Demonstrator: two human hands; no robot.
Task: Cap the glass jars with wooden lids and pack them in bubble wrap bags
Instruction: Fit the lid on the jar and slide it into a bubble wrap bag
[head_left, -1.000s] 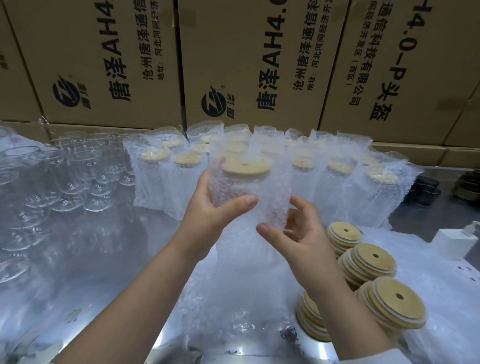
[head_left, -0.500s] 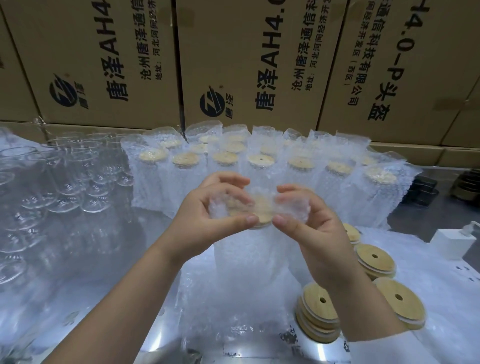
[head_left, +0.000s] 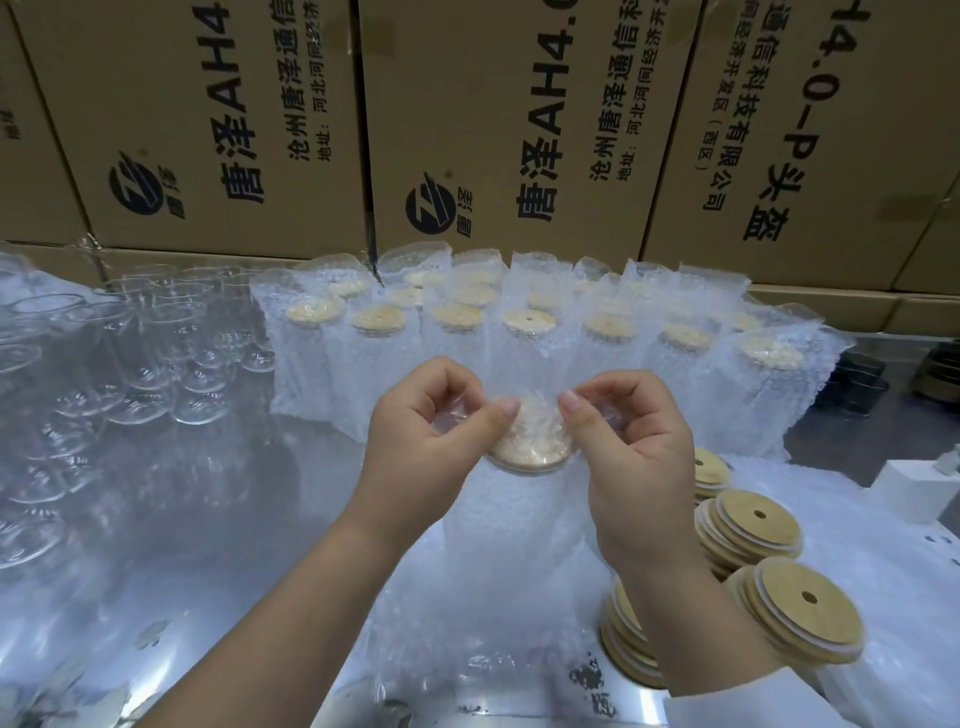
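Note:
A glass jar capped with a wooden lid (head_left: 530, 441) stands in a bubble wrap bag (head_left: 511, 525) at the table's middle. My left hand (head_left: 431, 441) and my right hand (head_left: 628, 441) each pinch the bag's open top edge, folding it down over the lid. Behind them stand several packed jars (head_left: 530, 332) in bubble wrap bags, in rows. Several bare glass jars (head_left: 135, 353) stand at the left. Stacks of wooden lids (head_left: 769, 582) lie at the right, close to my right forearm.
Large cardboard boxes (head_left: 519, 130) form a wall behind the table. A small white box (head_left: 914, 493) sits at the right edge, with dark trays (head_left: 862, 379) beyond it. A sheet of bubble wrap bags (head_left: 457, 649) lies under the jar on the shiny tabletop (head_left: 218, 545).
The bagged jar went down from chest height onto the table. Both hands moved to the bag's top and closed its edges over the lid.

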